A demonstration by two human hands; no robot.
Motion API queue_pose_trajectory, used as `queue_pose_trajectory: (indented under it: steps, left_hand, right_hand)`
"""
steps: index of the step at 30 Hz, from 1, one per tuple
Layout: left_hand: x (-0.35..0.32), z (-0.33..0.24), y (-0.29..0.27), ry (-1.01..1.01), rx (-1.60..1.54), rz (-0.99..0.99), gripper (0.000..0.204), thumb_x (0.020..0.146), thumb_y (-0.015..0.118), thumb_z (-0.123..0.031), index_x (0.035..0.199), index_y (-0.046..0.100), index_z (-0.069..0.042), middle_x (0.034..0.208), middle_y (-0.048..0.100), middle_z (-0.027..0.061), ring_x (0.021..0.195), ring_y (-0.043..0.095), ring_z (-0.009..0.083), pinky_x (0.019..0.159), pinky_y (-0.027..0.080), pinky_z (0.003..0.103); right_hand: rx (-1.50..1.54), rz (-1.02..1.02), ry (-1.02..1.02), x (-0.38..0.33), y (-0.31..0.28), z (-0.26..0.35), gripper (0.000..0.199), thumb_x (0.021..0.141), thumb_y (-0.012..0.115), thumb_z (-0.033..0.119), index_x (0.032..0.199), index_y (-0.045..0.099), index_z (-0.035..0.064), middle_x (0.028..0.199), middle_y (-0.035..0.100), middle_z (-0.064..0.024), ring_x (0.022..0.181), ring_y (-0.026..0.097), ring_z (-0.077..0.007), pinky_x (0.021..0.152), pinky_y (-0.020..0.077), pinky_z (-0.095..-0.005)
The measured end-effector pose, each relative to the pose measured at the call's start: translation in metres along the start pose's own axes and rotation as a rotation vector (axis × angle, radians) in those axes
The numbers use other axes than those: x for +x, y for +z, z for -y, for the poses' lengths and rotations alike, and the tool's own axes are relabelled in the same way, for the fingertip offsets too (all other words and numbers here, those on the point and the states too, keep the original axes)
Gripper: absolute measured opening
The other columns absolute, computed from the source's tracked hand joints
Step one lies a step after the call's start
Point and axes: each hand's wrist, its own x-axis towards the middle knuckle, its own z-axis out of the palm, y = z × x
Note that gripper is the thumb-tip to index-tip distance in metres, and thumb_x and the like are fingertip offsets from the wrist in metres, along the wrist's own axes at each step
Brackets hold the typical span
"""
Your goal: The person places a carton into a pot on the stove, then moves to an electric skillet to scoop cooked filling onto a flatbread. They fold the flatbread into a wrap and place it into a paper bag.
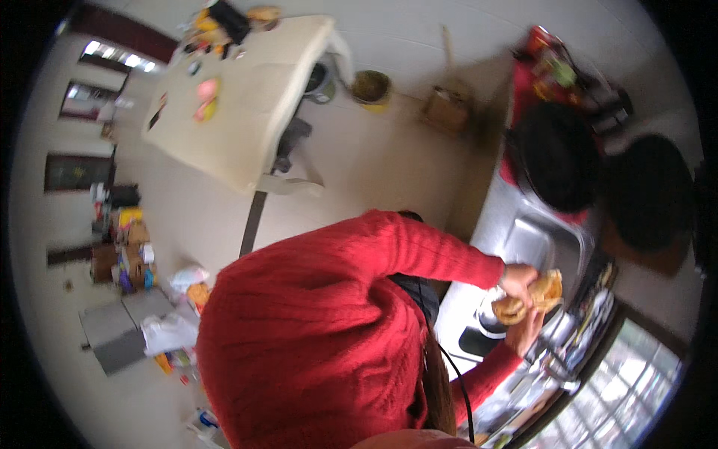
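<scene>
Both of my hands meet over the counter by the sink [529, 243]. My left hand [516, 280], in a red sleeve, is closed around a yellow-brown piece of food [550, 288] with a pale edge. From the other side my right hand [528, 331] grips the same piece, its fingers pressed to its lower part. Right beside them is a rounder brown piece [510, 309], over a metal bowl [490, 320]; whether it is joined to the first or held too, I cannot tell. The exact kind of food is unclear.
A large black wok [557, 157] stands beyond the sink, with a dark round lid [649, 191] against the wall. The faucet [557, 363] and a barred window [628, 389] are near my right arm. Behind are a cream table [239, 112] and a yellow bucket [371, 88].
</scene>
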Motion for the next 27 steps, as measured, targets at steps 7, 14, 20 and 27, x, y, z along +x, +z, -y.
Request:
queue_pose_trajectory:
  steps: [7,14,20,27]
  left_hand:
    - [0.032,0.025,0.004,-0.100,0.113,0.057,0.057,0.060,0.079,-0.036,0.103,0.062,-0.002,0.092,0.067,0.0173,0.087,0.065,0.0316,0.078,0.049,0.038]
    - [0.045,0.035,-0.004,-0.191,0.019,0.200,0.065,0.066,0.077,-0.041,0.116,0.057,-0.006,0.095,0.067,0.0156,0.086,0.066,0.0285,0.070,0.055,0.038]
    - [0.017,0.009,-0.024,-0.233,0.084,0.181,0.081,0.066,0.075,-0.053,0.131,0.050,-0.012,0.124,0.040,0.0259,0.107,0.051,0.0360,0.080,0.054,0.040]
    - [-0.021,0.009,-0.050,-0.152,0.365,0.055,0.084,0.068,0.066,-0.066,0.126,0.054,-0.006,0.120,0.046,0.0265,0.111,0.048,0.0399,0.093,0.043,0.041]
  right_hand:
    - [0.184,0.224,0.177,0.025,-0.026,-0.016,0.068,0.083,0.070,0.033,0.133,0.037,0.0004,0.128,0.051,-0.0116,0.115,0.053,-0.0247,0.097,0.0435,-0.0403]
    - [0.225,0.263,0.223,0.029,-0.020,-0.015,0.065,0.084,0.068,0.031,0.134,0.037,0.0036,0.126,0.051,-0.0109,0.110,0.055,-0.0255,0.093,0.0469,-0.0432]
    - [0.262,0.242,0.213,0.023,-0.002,-0.016,0.061,0.087,0.065,0.028,0.135,0.035,0.0039,0.126,0.051,-0.0117,0.110,0.055,-0.0257,0.091,0.0482,-0.0427]
    - [0.331,0.240,0.213,0.022,0.034,-0.030,0.054,0.089,0.063,0.026,0.131,0.039,0.0001,0.122,0.053,-0.0115,0.108,0.055,-0.0244,0.092,0.0476,-0.0403]
